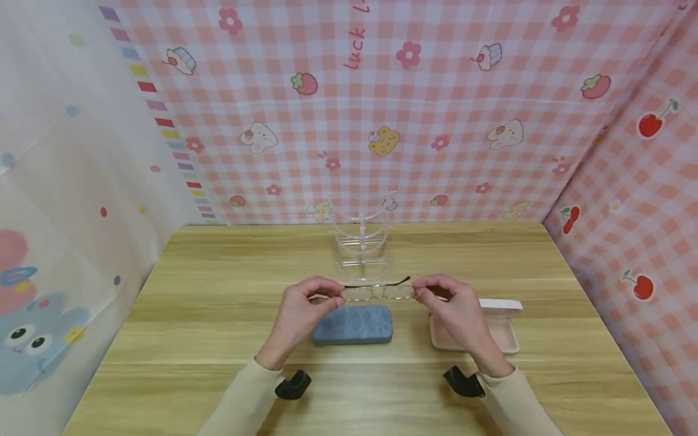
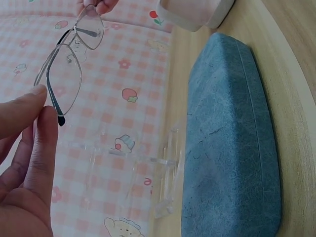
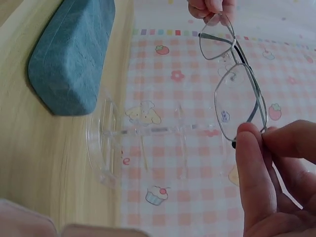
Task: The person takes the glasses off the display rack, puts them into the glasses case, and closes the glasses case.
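A pair of thin metal-rimmed glasses (image 1: pixel 377 293) is held up level between both hands, above the table. My left hand (image 1: pixel 305 309) pinches one end of the frame between thumb and fingers. At the opposite end my right hand (image 1: pixel 452 306) pinches the frame the same way. In the left wrist view the glasses (image 2: pixel 69 64) show dark temple tips, the temples folded behind the lenses. Just below the glasses lies a closed blue glasses case (image 1: pixel 352 324). Under the right hand an open pale pink case (image 1: pixel 504 339) stands with its lid raised, partly hidden by that hand.
Behind the glasses stands a clear tiered display rack (image 1: pixel 362 242), close to the patterned back curtain (image 1: pixel 338 121). The wooden table (image 1: pixel 218 315) is bordered by cloth on the left and right. Black wrist mounts (image 1: pixel 293 385) sit under both forearms.
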Motion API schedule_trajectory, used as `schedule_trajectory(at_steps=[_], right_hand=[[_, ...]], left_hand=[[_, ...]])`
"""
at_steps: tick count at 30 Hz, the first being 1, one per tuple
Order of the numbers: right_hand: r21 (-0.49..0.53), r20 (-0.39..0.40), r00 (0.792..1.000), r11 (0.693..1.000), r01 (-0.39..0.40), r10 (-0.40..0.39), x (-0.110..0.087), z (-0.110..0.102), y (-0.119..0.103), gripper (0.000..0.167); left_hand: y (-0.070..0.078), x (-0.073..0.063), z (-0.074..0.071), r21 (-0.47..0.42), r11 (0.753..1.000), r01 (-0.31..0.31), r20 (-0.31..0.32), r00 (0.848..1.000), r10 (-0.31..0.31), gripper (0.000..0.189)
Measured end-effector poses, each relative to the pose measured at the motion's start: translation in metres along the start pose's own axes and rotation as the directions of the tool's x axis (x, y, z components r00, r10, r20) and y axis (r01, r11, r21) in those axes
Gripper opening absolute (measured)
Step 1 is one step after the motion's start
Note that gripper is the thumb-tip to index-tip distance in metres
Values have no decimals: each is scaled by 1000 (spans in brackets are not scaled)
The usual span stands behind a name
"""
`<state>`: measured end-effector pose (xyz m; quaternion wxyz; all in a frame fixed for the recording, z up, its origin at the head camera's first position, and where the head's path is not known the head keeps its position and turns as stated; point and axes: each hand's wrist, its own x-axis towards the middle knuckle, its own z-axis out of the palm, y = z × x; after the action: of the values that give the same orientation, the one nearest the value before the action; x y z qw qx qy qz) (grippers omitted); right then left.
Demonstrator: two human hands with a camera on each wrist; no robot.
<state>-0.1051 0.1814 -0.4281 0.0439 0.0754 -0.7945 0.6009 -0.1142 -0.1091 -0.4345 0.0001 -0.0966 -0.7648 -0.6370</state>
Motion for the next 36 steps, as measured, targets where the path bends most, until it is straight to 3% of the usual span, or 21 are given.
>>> schedule_trajectory(at_steps=[12,19,26,36], right_hand=[[-56,60,998,998,1,2,-5,-11,0,17],[-106,43,999,994,6,-2,-10,-19,3,18],[-65,20,999,998,-25,27,-14,-29,8,22],[-65,-23,999,997,32,-33,-20,-39,14,17]], left_hand=[[-4,-1,6,-7,1000,-26,-11,1000,26,16],[-7,-2,15,-56,998,-16,6,1000,16,17],[-10,-5,28,-115,993,16,9,1000,-15,20],[-12,-9,46,-149,989,-11,-25,1000,7,15]])
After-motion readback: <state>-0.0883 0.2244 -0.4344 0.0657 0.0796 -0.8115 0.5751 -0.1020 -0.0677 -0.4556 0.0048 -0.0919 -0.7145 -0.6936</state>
